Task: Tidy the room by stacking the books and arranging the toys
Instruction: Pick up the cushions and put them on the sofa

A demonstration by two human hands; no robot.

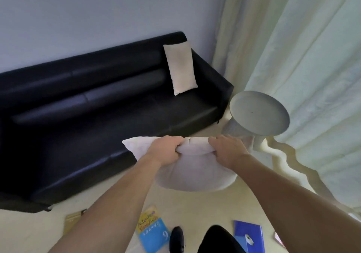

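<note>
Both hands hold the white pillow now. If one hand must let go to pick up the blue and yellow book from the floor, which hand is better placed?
Probably the left hand. The blue and yellow book lies under the left forearm, so the right hand can keep its grip on the pillow.

light: soft daylight through curtain, right side brightest | left: dim, sofa nearly featureless black | shadows: faint | focus: soft overall, lower edge blurred | distortion: wide-angle bending at edges
</note>
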